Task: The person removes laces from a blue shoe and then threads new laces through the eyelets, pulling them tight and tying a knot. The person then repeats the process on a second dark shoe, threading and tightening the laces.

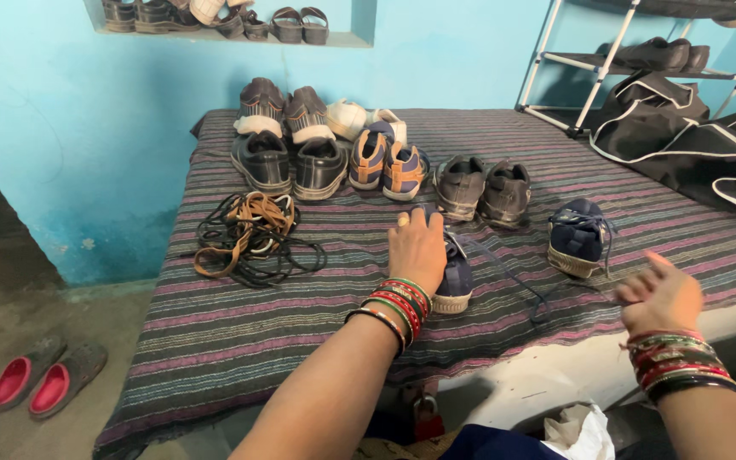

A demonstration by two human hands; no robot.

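Observation:
My left hand (416, 245) rests palm down on a navy canvas shoe (455, 277) with a pale sole, near the front of a striped cloth-covered platform (240, 332). Its dark lace (513, 277) trails loose to the right. The matching navy shoe (577, 237) stands further right. My right hand (662, 294) hovers above the platform's front right edge, fingers apart and holding nothing. Both wrists wear stacked coloured bangles.
Behind stand pairs of shoes: grey-brown (480, 189), blue-orange (388, 164), black (290, 162), brown and white at the wall. A tangle of laces (249, 234) lies at left. Pink-lined slippers (43, 379) sit on the floor. A metal rack (606, 60) and black bag (700, 136) are at right.

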